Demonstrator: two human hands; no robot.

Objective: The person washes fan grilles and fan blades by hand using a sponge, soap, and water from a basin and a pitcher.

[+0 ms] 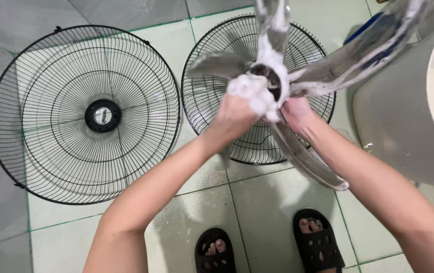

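A pale green tiled floor (pixel 272 202) fills the frame, wet in the middle, with bare tiles open along the bottom left. At the right edge a large white tub (pixel 404 126) crowds in, its rim cut off by the frame. On the floor in the upper left lies a round black wire fan guard (pixel 35 126) with a hub cap at its centre; a second wire guard (pixel 212 116) lies just beside it at upper centre, their rims nearly touching. Held above that second guard, at upper centre, is a grey fan blade (pixel 338 65), soapy, its vanes reaching to the top edge, toward the tub and down toward the lower right. The left hand (pixel 234 119) presses a foamy white cloth (pixel 252 93) against the blade's hub, fingers closed around it. The right hand (pixel 297 114) grips the blade near the hub, fingers curled under. Two feet in black slippers (pixel 318 245) stand at the bottom edge.
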